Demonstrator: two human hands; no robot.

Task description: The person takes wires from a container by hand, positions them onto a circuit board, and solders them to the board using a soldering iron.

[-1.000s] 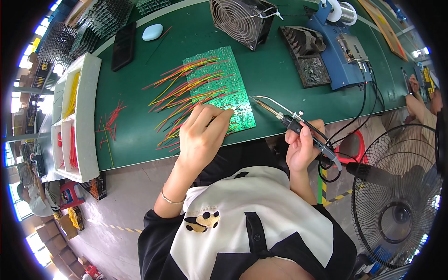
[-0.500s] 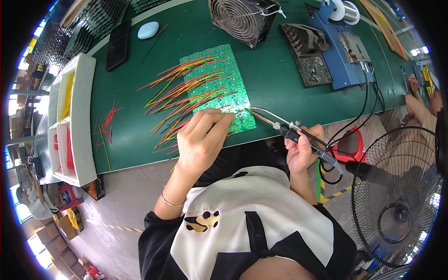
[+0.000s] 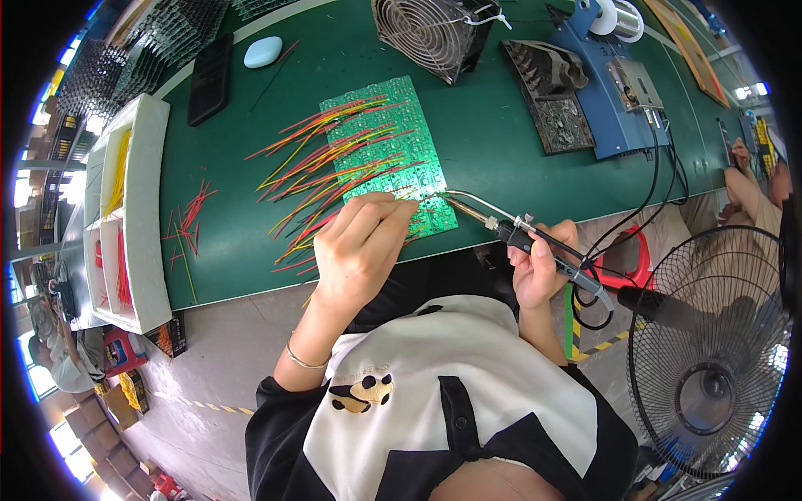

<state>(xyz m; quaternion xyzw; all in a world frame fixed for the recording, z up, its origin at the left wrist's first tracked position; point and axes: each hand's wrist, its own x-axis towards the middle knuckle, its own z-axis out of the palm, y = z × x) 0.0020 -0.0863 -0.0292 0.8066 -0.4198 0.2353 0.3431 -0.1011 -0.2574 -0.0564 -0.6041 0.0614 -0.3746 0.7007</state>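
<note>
A green circuit board (image 3: 426,163) lies on the table, with rows of red, yellow and black wires (image 3: 313,167) sticking out to its left. My left hand (image 3: 361,242) is over the board's lower part, thumb and fingers pinched around what looks like a wire; its held end is mostly hidden by the fingertips. In my right hand (image 3: 541,265) is a soldering iron (image 3: 516,237) with a thin metal feed tube along it. Its tip meets the board just right of my left fingertips.
A white foam box (image 3: 149,217) with yellow and red wires stands left, beside loose red wires (image 3: 194,219). Farther back are a black phone (image 3: 210,79), a pale case (image 3: 263,52) and a square fan (image 3: 430,33). A blue solder feeder (image 3: 597,92) and iron stand (image 3: 547,96) sit right.
Hardly anything differs. Both hands keep their places at the board, and the iron's tip has shifted only very slightly.
</note>
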